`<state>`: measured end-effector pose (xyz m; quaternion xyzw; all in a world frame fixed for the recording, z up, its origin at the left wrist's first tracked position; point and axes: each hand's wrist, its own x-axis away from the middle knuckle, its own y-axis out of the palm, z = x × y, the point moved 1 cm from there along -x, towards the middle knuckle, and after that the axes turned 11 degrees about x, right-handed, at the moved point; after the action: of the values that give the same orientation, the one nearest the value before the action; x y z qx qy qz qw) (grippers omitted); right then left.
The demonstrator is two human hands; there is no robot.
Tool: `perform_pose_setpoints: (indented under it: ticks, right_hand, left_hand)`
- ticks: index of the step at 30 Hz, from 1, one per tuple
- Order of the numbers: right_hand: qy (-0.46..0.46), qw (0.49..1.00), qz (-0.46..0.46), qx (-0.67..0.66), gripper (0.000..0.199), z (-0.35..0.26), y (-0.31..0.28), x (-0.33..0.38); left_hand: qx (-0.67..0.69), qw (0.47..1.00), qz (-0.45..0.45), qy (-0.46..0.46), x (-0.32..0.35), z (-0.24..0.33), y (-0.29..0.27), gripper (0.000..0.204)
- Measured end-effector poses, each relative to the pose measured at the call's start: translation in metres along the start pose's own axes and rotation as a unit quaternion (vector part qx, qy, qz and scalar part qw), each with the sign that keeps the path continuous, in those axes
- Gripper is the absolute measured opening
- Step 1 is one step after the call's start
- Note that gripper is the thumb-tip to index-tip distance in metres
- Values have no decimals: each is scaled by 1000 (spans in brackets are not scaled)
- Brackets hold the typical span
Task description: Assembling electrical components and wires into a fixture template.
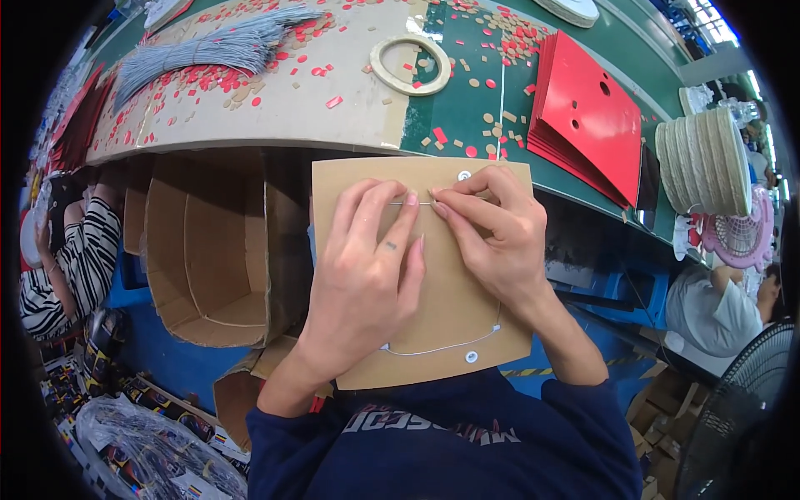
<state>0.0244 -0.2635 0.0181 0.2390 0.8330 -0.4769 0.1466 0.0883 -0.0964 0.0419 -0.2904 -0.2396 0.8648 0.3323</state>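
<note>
A brown cardboard panel (pixel 450 292) lies in front of my body, below the table edge. My left hand (pixel 362 258) rests on it, fingers stretched and thumb apart, its index fingertip at a thin pale cord (pixel 424 203). Thumb and fingertips of my right hand (pixel 496 229) pinch that cord at its right side. Lower on the panel, a second thin cord (pixel 442 348) hangs in a shallow curve between two points. White round fasteners (pixel 471 357) sit near the panel's top and bottom edges. My fingers partly hide the upper cord's ends.
Beyond lies a table with a tape roll (pixel 410 65), a bundle of grey cords (pixel 208 58), red sheets (pixel 587 117) and scattered red and brown cutouts. A large spool (pixel 704 162) stands at right. An open cardboard box (pixel 212 250) is left of the panel; a black fan (pixel 742 417) stands lower right. Other people sit both sides.
</note>
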Motion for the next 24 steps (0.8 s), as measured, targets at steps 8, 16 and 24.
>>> perform_pose_setpoints:
  ticks: [8,16,24]
  right_hand:
    - [-208,975,-67,32,29,14,-10,-21]
    - [-368,921,-97,83,31,25,-15,-37]
    - [-108,988,-98,-56,26,33,-11,-29]
  left_hand:
    - [13,1000,-16,13,1,-9,-4,36]
    - [-16,999,-27,27,-1,-8,-4,42]
    - [-45,998,-42,24,0,-5,0,54]
